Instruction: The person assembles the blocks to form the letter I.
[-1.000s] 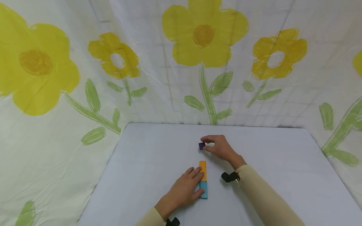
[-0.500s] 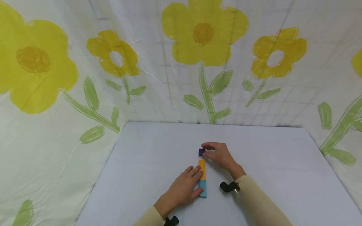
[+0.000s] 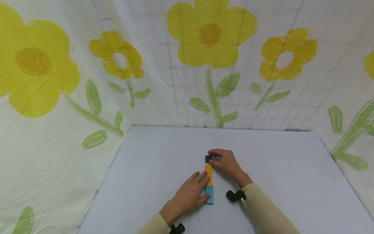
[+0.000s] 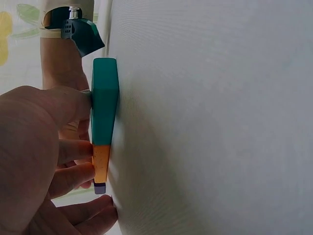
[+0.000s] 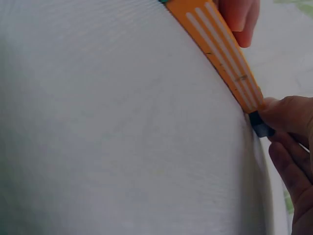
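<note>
On the white table, a teal block [image 3: 208, 190] and an orange block [image 3: 210, 172] stand end to end in one line. My left hand [image 3: 188, 196] lies along their left side, thumb against the teal block and fingertips on the orange one. A small purple block [image 3: 208, 159] is at the far end of the line, a narrow gap from the orange block in the head view. My right hand [image 3: 228, 162] pinches it between thumb and fingers. White stripes show on the orange block's side [image 5: 225, 49] in the right wrist view.
The white table [image 3: 277, 169] extends to both sides of the blocks. Behind its far edge hangs a pale curtain [image 3: 163, 97] printed with yellow flowers. Each wrist wears a black camera mount, such as the right one [image 3: 234, 196].
My right hand has brought the purple block nearer along the table, closing most of the distance to the orange block. My left hand has stayed on the teal and orange blocks.
</note>
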### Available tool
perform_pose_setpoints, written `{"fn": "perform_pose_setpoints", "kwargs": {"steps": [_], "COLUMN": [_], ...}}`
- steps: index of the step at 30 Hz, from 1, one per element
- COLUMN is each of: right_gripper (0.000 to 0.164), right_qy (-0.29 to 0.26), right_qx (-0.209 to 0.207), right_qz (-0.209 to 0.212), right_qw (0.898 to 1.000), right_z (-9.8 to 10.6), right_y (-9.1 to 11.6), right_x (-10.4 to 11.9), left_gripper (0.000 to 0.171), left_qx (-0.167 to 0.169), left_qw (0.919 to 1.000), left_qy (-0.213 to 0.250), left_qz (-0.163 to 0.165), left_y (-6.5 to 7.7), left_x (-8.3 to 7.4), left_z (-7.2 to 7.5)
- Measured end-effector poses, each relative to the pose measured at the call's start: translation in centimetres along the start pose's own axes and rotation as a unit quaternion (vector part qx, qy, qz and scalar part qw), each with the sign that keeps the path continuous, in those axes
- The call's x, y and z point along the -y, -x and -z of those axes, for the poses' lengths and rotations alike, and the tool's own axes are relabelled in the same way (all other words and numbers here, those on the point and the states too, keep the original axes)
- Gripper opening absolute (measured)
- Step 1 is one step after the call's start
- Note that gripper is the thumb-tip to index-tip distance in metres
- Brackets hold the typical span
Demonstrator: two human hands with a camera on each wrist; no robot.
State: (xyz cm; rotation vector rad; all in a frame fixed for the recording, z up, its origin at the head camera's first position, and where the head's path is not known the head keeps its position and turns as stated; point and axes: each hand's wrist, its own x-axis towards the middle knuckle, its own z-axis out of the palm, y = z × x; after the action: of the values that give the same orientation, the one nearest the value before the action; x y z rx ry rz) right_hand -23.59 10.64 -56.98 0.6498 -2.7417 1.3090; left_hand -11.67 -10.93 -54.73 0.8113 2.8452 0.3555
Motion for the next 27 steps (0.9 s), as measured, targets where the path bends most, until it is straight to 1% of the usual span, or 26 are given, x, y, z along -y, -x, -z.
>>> {"fn": "perform_pose_setpoints", "kwargs": {"steps": [10, 17, 27], "right_gripper": [0.038, 0.037, 0.039], "right_qy": [0.009, 0.01, 0.006], "right_qx": [-0.009, -0.016, -0.003], "right_qz": [-0.001, 0.001, -0.01], "right_qw": [1.0, 1.0, 1.0], "right_z": [-0.31, -0.46, -0.18], "right_y": [0.22, 0.33, 0.45], "right_x": [0.07, 0.15, 0.34], "left_gripper": [0.064, 0.063, 0.063], "left_qx": [0.003, -0.012, -0.008], "left_qw": [1.0, 0.9999, 0.9999], "left_qy": [0.001, -0.002, -0.003], "left_qz": [0.0, -0.01, -0.01], "left_y": [-0.06, 0.04, 0.14], "left_x": [-0.01, -0.07, -0.16], "left_z": [0.19, 0.32, 0.39]}}
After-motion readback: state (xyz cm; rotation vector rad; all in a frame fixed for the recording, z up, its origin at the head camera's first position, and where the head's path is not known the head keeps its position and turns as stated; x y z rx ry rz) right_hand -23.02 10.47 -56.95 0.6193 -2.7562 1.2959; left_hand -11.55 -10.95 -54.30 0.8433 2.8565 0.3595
